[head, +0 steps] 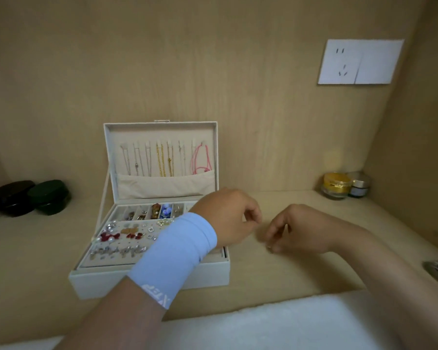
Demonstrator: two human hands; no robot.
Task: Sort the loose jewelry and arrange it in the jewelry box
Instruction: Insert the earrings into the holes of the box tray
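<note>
Head view: your box (pixel 149 279) stands open on the worktop (pixel 301 274), left of centre, its lid (pixel 162 130) upright against the back wall. Necklaces (pixel 162 160) hang in a row inside the lid. Earrings (pixel 122 236) sit in the tray, with small compartments just behind them.

Your left hand (pixel 228 215), with a blue wristband (pixel 175 253), hangs over the box's right edge. Its fingers (pixel 253 215) are curled, but you cannot tell whether they hold anything.

Your right hand (pixel 299 228) is just right of it, apart from the box and low over the worktop. Its fingers (pixel 276 231) curl down and pinch a tiny glinting piece (pixel 269 247), too blurred to name.

Two dark cases (pixel 28 197) lie far left and two jars (pixel 344 185) stand in the far right corner. A socket (pixel 359 61) is on the wall, and a white cloth (pixel 263 322) lies along the near edge.
</note>
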